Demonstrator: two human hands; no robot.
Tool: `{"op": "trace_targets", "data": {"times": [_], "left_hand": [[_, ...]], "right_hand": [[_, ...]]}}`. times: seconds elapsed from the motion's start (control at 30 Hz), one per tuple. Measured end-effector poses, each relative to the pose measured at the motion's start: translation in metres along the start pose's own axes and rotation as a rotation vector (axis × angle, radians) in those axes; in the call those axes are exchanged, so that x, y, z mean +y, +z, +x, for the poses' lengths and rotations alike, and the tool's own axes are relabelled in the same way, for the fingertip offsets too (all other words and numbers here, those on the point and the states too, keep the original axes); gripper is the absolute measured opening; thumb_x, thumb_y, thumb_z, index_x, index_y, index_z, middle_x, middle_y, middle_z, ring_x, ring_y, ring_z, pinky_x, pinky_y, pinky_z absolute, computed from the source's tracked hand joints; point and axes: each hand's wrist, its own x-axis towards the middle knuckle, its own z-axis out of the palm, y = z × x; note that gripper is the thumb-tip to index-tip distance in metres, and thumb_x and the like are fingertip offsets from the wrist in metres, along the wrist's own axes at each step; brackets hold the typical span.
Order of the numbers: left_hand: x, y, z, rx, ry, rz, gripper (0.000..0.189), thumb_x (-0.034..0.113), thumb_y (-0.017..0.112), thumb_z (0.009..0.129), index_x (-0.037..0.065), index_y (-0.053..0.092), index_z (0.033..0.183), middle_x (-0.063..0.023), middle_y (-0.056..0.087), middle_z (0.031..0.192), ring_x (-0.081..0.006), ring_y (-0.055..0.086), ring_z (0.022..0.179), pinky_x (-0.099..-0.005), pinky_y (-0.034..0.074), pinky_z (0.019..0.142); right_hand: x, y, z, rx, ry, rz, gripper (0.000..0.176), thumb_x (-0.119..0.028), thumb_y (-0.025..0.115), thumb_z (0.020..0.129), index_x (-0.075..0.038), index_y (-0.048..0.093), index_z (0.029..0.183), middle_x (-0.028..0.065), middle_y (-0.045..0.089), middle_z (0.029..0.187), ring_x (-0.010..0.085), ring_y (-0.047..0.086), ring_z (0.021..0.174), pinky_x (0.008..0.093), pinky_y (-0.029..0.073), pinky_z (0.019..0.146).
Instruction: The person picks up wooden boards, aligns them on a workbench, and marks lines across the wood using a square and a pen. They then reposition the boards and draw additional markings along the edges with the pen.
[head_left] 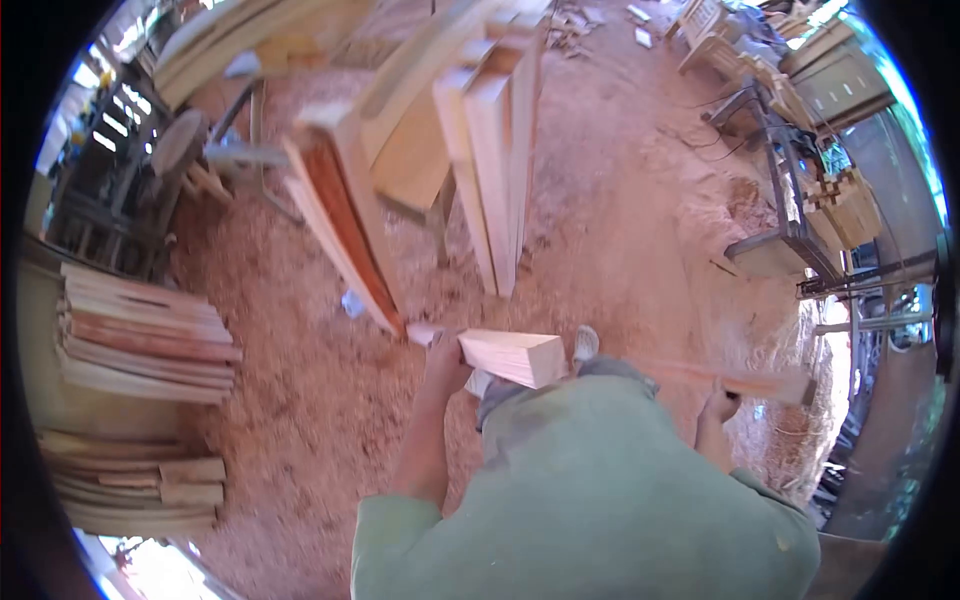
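Observation:
My left hand (449,364) is closed around a pale, squared wooden block (512,354), held level just in front of my body. One end of the block faces right, and its other end shows past my fingers. Out to my right side, my right hand (718,404) grips a long, reddish-brown wooden plank (770,384), smeared by motion. Both pieces are apart from each other. My fingers on the plank are partly hidden. Beyond my left hand, a reddish board (345,205) leans with its lower end near the ground.
Upright pale boards (490,170) lean against a wooden bench (410,165) ahead. Stacked planks (145,335) lie at the left, with another stack (140,485) below. A metal-framed stand (785,190) and a wooden box-like piece (845,210) are at the right. Reddish dirt (620,200) covers the ground.

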Motion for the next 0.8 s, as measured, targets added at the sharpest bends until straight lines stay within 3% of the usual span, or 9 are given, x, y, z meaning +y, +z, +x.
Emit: {"op": "trace_targets", "data": {"times": [0.13,0.2,0.27,0.33,0.4,0.47,0.53,0.67,0.8], "left_hand": [[0.05,-0.072,0.074,-0.239,0.12,0.096,0.043,0.009,0.081,0.072,0.006,0.067,0.112,-0.0125,0.068,0.112,-0.0336,0.063,0.11,-0.046,0.049,0.097],[0.103,-0.116,0.109,-0.354,0.128,-0.229,0.037,0.012,0.082,0.077,0.005,0.067,0.11,-0.0105,0.071,0.102,-0.027,0.068,0.099,-0.0449,0.053,0.089],[0.156,-0.16,0.135,-0.238,0.204,-0.123,0.031,0.01,0.081,0.078,0.002,0.067,0.104,-0.0093,0.072,0.093,-0.0244,0.07,0.09,-0.0447,0.055,0.083],[0.173,-0.186,0.13,-0.061,0.041,-0.587,0.02,0.004,0.074,0.083,0.0,0.068,0.102,-0.0087,0.068,0.099,-0.0221,0.067,0.096,-0.0427,0.057,0.084],[0.051,-0.146,0.113,0.187,0.249,-0.74,0.036,0.01,0.073,0.084,-0.001,0.062,0.117,-0.011,0.065,0.108,-0.0222,0.065,0.101,-0.0405,0.055,0.087],[0.117,-0.106,0.116,0.4,0.139,-0.91,0.061,0.023,0.077,0.085,0.002,0.048,0.133,-0.0123,0.059,0.122,-0.0237,0.06,0.11,-0.0405,0.053,0.093],[0.052,-0.079,0.125,0.463,0.098,-0.684,0.078,0.029,0.078,0.086,0.002,0.033,0.145,-0.0125,0.053,0.134,-0.0256,0.055,0.119,-0.0426,0.049,0.101],[0.087,-0.036,0.183,0.525,0.078,-0.88,0.074,0.025,0.08,0.086,-0.001,0.039,0.142,-0.0127,0.054,0.13,-0.025,0.056,0.115,-0.0427,0.052,0.095],[0.164,-0.016,0.228,0.284,0.105,-1.014,0.055,0.026,0.078,0.088,-0.003,0.053,0.128,-0.007,0.063,0.11,-0.0172,0.061,0.099,-0.034,0.051,0.087]], "right_hand": [[0.039,0.002,-0.022,0.114,0.145,0.006,0.053,-0.011,0.086,0.079,0.008,0.056,0.119,0.0179,0.069,0.113,0.0279,0.068,0.1,0.038,0.055,0.092],[0.049,-0.005,-0.009,0.114,0.137,0.055,0.058,-0.011,0.086,0.078,0.008,0.053,0.121,0.018,0.068,0.115,0.0273,0.067,0.102,0.0375,0.055,0.093],[0.071,-0.017,0.012,0.113,0.13,0.086,0.062,-0.011,0.087,0.078,0.008,0.05,0.124,0.0181,0.067,0.117,0.0268,0.067,0.103,0.037,0.055,0.094],[0.103,-0.02,0.038,0.138,0.166,0.136,0.065,-0.012,0.089,0.076,0.008,0.05,0.124,0.017,0.066,0.116,0.0267,0.066,0.103,0.0363,0.054,0.096],[0.124,-0.019,0.054,0.186,0.218,0.2,0.066,-0.012,0.09,0.075,0.008,0.05,0.124,0.0168,0.065,0.117,0.0264,0.065,0.104,0.0362,0.053,0.096],[0.153,0.003,0.068,0.244,0.282,0.284,0.068,-0.013,0.091,0.074,0.007,0.051,0.125,0.0166,0.064,0.119,0.0261,0.064,0.105,0.0361,0.053,0.097],[0.189,0.014,0.069,0.242,0.268,0.276,0.074,-0.013,0.092,0.072,0.008,0.05,0.129,0.0168,0.062,0.122,0.0261,0.062,0.109,0.0372,0.052,0.098],[0.195,0.027,0.074,0.256,0.324,0.301,0.082,-0.007,0.091,0.072,0.008,0.044,0.137,0.0171,0.057,0.132,0.026,0.058,0.117,0.0371,0.047,0.105],[0.173,0.025,0.097,0.154,0.385,0.273,0.086,-0.006,0.091,0.071,0.008,0.041,0.141,0.0176,0.055,0.134,0.0265,0.056,0.12,0.0369,0.045,0.107]]}}
